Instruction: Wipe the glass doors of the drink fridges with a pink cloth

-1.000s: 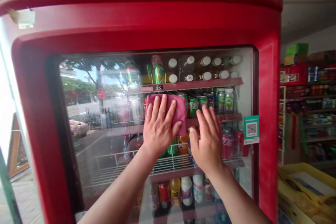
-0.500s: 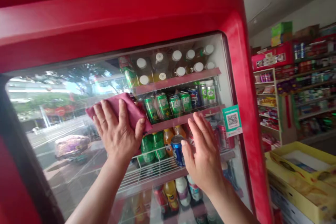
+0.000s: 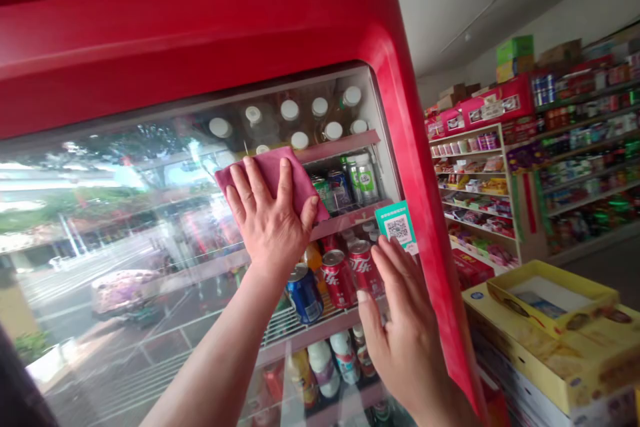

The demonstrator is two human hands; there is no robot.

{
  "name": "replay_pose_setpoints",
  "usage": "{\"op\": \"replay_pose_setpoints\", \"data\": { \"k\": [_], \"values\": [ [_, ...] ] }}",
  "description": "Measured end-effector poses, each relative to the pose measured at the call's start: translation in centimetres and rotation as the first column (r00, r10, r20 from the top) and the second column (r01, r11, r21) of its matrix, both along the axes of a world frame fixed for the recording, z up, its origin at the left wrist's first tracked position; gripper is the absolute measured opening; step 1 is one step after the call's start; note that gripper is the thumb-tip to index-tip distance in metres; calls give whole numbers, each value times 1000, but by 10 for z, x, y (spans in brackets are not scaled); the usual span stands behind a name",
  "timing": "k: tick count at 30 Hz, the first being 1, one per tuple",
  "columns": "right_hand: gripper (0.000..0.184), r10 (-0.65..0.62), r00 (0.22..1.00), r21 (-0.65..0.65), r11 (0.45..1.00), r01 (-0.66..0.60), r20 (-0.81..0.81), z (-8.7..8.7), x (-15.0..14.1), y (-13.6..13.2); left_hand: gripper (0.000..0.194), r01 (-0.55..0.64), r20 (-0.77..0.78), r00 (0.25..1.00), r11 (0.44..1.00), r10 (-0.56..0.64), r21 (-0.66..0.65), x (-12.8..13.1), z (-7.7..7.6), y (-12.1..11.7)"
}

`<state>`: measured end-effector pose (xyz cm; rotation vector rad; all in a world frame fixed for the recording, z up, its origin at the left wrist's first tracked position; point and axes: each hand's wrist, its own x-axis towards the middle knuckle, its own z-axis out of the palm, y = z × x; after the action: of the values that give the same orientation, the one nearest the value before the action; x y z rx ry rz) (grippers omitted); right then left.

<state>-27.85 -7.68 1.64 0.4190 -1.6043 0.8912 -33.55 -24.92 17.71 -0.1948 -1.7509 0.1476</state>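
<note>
My left hand (image 3: 273,217) lies flat with spread fingers on a folded pink cloth (image 3: 313,180), holding it against the glass door (image 3: 165,233) of a red drinks fridge (image 3: 240,20). My right hand (image 3: 405,320) is open, fingers stretched out, at the right side of the glass just below a green QR-code sticker (image 3: 397,227). Whether its fingertips touch the glass I cannot tell. Behind the glass stand a blue can (image 3: 304,295), red cans (image 3: 339,278) and white-capped bottles (image 3: 290,110). My left hand and the cloth hide part of the middle shelves.
The glass mirrors a street with trees and a covered vehicle. At the lower right are yellow cardboard boxes (image 3: 545,340), close beside the fridge. Farther back, shop shelves (image 3: 475,193) hold packaged goods, with a green box (image 3: 515,50) on top.
My left hand has slid the cloth rightward across the glass. My view has shifted, so the fridge's right edge sits farther left and more of the shop shows. My right hand stays open, slightly lower.
</note>
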Motion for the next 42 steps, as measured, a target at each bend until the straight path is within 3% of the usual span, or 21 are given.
{"op": "replay_pose_setpoints", "data": {
  "k": [2, 4, 10, 12, 13, 14, 16, 20, 22, 24, 27, 29, 31, 37, 39, 41, 42],
  "values": [
    [63, -7, 1000, 12, 1000, 7, -2, -4, 1, 6, 87, 4, 1, 1000, 1000, -4, -2, -4, -5, 11],
    [62, -7, 1000, 36, 999, 7, -4, -10, 1, 10, 89, 4, 13, 1000, 1000, -3, -23, -6, -20, 18],
    [60, 8, 1000, 114, 993, -10, 11, -35, -1, 14, 101, -24, 92, 995, 995, 33, -94, 1, -110, 21],
    [59, 1, 1000, 135, 991, -4, 22, -41, -2, 20, 100, -39, 88, 995, 992, 50, -122, 4, -124, 18],
    [59, -2, 1000, 137, 991, -2, 28, -43, -2, 25, 100, -38, 85, 995, 991, 49, -128, 4, -123, 16],
    [59, -3, 999, 134, 991, -2, 35, -44, -2, 29, 99, -32, 79, 996, 992, 42, -124, 4, -117, 16],
    [59, -3, 999, 109, 994, -2, 50, -43, -1, 39, 96, -5, 56, 998, 996, 10, -89, -1, -90, 19],
    [60, -4, 998, 38, 999, 2, 66, -37, 2, 56, 90, 65, -27, 998, 997, -64, 46, -18, -13, 46],
    [62, -14, 998, 28, 1000, 12, 59, -34, 4, 64, 88, 103, -48, 994, 992, -100, 76, -27, 18, 66],
    [64, -28, 998, 35, 999, 26, 50, -31, 5, 71, 88, 131, -49, 991, 987, -127, 88, -34, 36, 86],
    [66, -42, 998, 55, 998, 40, 42, -26, 4, 76, 88, 152, -32, 988, 987, -150, 59, -42, 40, 105],
    [65, -34, 999, 64, 997, 31, 35, -23, 3, 75, 86, 156, -15, 988, 988, -155, 9, -43, 29, 109],
    [63, -17, 999, 67, 998, 15, 31, -23, 4, 71, 84, 151, 14, 989, 988, -150, -40, -40, 10, 106],
    [61, -6, 1000, 79, 997, 4, 29, -32, 7, 65, 80, 87, 94, 992, 995, -83, -41, -19, -88, 79],
    [61, -9, 1000, 96, 995, 6, 28, -38, 6, 66, 81, 61, 108, 993, 997, -56, -46, -16, -112, 74],
    [60, -11, 999, 108, 994, 6, 41, -43, 5, 67, 84, 50, 111, 993, 998, -44, -49, -17, -120, 75],
    [60, -13, 999, 112, 994, 7, 52, -45, 4, 68, 85, 56, 110, 993, 997, -50, -50, -18, -117, 79]
  ]
}}
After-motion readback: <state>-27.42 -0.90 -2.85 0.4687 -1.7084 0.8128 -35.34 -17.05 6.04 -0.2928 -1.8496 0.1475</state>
